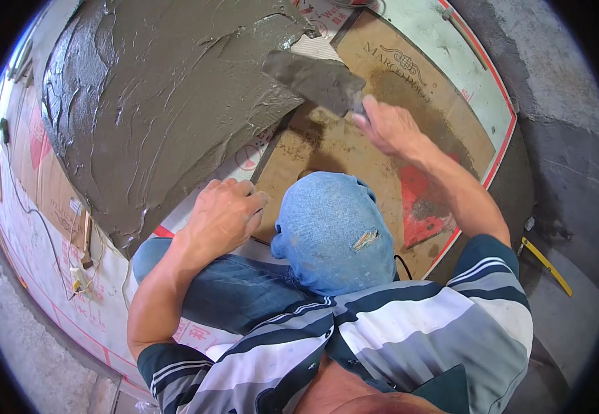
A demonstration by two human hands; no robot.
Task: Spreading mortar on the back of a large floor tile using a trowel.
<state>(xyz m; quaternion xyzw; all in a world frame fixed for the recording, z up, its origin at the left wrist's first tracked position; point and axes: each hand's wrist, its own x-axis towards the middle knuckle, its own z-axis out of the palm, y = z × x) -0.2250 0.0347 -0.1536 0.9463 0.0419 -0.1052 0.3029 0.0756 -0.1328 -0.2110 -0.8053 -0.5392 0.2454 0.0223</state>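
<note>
My right hand [390, 127] grips the handle of a trowel [316, 79] whose blade is coated in grey mortar. The blade lies over the right edge of a large slab spread with wet grey mortar [154, 103]. Beside the blade, a pale ridged patch [315, 48] shows at the slab's edge. My left hand [227, 210] is closed in a loose fist near my bent left leg, just off the slab's near edge. Nothing shows in its fingers, though the palm is hidden.
Brown cardboard [368, 176], stained with mortar, lies beneath the trowel. My denim-covered knee [337, 228] rises between my arms. A thin yellow tool [546, 265] rests on the grey floor at right. At left, a cable [37, 214] runs over printed white sheeting.
</note>
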